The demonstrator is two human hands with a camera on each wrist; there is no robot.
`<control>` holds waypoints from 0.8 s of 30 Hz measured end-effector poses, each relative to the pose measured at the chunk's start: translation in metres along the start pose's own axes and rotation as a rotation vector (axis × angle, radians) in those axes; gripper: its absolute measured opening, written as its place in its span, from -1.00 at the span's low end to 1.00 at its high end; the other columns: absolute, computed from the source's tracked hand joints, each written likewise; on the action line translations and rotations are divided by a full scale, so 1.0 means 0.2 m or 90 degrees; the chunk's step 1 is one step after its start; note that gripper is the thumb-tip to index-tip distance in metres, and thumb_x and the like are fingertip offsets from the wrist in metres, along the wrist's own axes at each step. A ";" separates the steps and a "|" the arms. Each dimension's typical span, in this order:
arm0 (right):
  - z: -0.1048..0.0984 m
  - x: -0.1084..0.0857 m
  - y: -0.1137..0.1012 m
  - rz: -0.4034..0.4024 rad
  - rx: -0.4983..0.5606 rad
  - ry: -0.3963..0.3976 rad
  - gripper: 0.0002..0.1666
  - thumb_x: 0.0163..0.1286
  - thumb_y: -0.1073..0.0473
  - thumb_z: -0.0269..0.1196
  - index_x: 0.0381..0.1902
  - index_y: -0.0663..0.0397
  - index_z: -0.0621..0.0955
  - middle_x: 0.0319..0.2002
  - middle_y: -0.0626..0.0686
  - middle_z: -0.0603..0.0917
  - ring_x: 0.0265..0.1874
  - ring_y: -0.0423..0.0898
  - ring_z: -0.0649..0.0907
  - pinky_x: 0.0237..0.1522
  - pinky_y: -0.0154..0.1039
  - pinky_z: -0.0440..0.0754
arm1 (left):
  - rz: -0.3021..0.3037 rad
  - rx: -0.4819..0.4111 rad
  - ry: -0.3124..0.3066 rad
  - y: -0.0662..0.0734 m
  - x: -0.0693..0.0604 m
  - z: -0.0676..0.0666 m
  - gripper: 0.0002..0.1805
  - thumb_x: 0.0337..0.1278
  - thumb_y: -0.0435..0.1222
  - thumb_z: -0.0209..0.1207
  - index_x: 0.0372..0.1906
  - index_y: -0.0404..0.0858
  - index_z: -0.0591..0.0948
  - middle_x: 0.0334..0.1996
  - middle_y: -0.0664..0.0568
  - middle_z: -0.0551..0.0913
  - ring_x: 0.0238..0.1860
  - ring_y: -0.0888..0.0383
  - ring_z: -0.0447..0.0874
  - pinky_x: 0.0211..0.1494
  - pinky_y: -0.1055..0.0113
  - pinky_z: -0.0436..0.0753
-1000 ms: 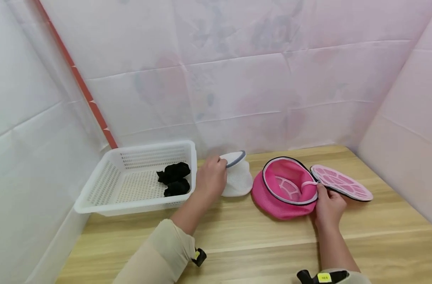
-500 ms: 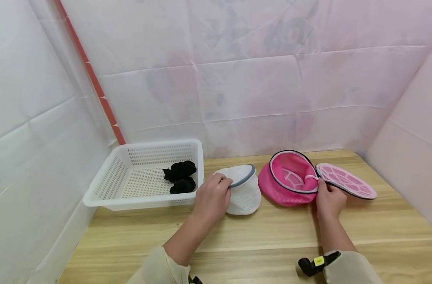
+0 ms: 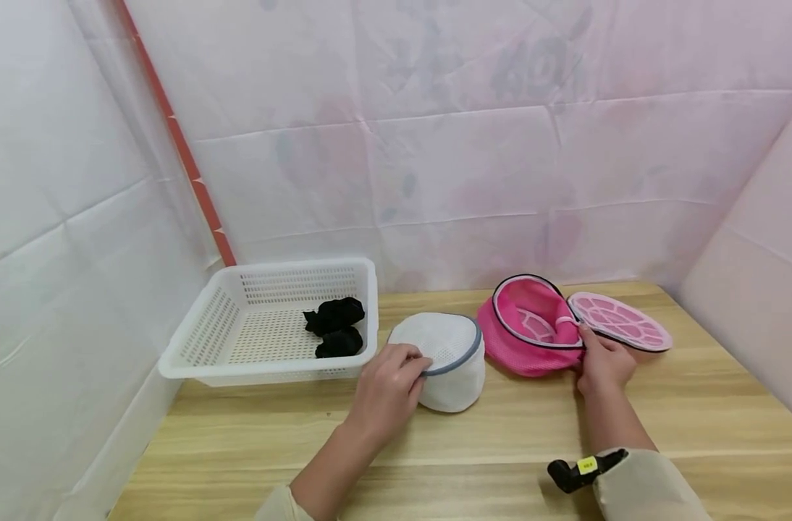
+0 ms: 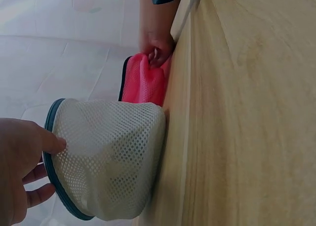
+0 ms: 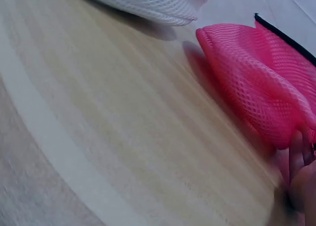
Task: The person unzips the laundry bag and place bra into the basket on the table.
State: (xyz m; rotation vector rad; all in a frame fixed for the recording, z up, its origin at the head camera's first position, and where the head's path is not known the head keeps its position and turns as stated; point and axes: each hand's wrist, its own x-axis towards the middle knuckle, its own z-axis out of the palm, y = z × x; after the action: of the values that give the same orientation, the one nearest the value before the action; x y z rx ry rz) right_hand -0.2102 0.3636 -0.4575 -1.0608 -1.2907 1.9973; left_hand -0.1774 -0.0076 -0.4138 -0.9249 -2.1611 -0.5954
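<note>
Your left hand (image 3: 388,383) pinches the rim of the white mesh bag (image 3: 453,389), the thumb lying on its outer side in the left wrist view and the other fingertips at the mouth side. Your right hand (image 3: 606,367) pinches the edge of the pink mesh bag (image 3: 510,356), close to where its round lid (image 3: 620,323) joins it.

Both bags rest on the table (image 3: 474,470) between your hands: the white one just right of your left hand, the pink one just left of your right. In the right wrist view you can see bare wood between them.

The white bag is a short, soft drum of open-holed mesh, edged by a grey-blue band that circles its top; you cannot tell whether that top is open or covered. The pink bag is rounder and slacker, its finer mesh creasing at the side, its mouth ringed by a black zip edge with white trim inside. Its lid lies folded out to the right, an oval of pink mesh crossed by pale, petal-like ribs.

Left of your hands, a white plastic basket (image 3: 272,373) with slotted walls and floor holds two crumpled black bundles (image 3: 334,315), which look like soft fabric. The table has pale, streaked wood grain.
</note>
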 end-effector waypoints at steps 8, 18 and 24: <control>0.02 -0.04 0.00 0.074 0.040 -0.199 -0.89 0.36 0.08 0.31 -0.36 -0.07 0.69 -0.52 -0.11 0.71 -0.56 -0.26 0.70 -0.46 -0.33 0.72 | 0.003 -0.046 -0.007 -0.01 -0.05 0.00 -0.76 -0.08 -0.35 0.46 -0.21 -0.14 0.77 -0.19 0.12 0.65 -0.14 0.17 0.59 -0.06 0.33 0.61; -0.01 -0.18 0.04 -0.028 -0.050 -0.092 -0.73 0.43 0.07 0.20 -0.02 0.07 0.62 -0.57 -0.25 0.69 -0.54 -0.39 0.66 -0.45 -0.47 0.67 | 0.002 -0.069 -0.013 0.02 -0.09 0.01 -0.77 -0.01 -0.28 0.44 -0.17 -0.12 0.76 -0.18 0.15 0.65 -0.12 0.19 0.58 -0.09 0.33 0.56; 0.05 -0.36 -0.06 -0.202 -0.015 -0.038 -0.89 0.34 0.18 0.28 -0.24 -0.03 0.74 -0.50 -0.24 0.69 -0.60 -0.36 0.63 -0.53 -0.52 0.60 | 0.016 -0.075 0.020 0.01 -0.06 0.02 -0.76 -0.05 -0.28 0.46 -0.20 -0.13 0.77 -0.19 0.13 0.65 -0.13 0.18 0.57 -0.17 0.32 0.53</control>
State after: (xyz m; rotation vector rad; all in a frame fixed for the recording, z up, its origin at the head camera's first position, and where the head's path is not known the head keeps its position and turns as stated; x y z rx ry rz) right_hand -0.1790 0.3088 -0.4200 -0.7562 -1.4186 1.7891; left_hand -0.1702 -0.0092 -0.4253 -0.9970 -2.1010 -0.7277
